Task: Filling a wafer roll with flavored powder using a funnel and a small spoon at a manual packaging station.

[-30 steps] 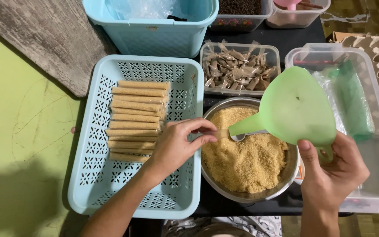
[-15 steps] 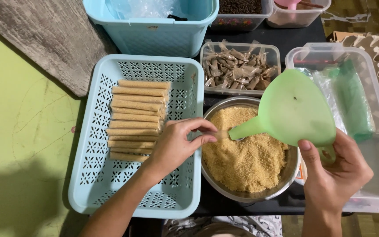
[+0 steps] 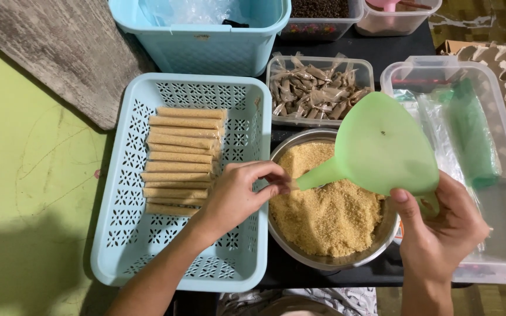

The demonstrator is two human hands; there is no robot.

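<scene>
right hand grips funnel by rim | left hand pinches spout tip over crumb bowl | best keep spout steady, level | filled tubes in basket

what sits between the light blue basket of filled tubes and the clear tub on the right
In the head view, the metal bowl of golden crumbs lies between them, with the green funnel held over it.

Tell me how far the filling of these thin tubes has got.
Done: about ten filled thin plastic tubes lie stacked in the light blue perforated basket. In hand: the right hand tilts a green plastic funnel, and the left hand pinches at its spout tip. Left: the round metal bowl holds plenty of golden-brown crumbs.
</scene>
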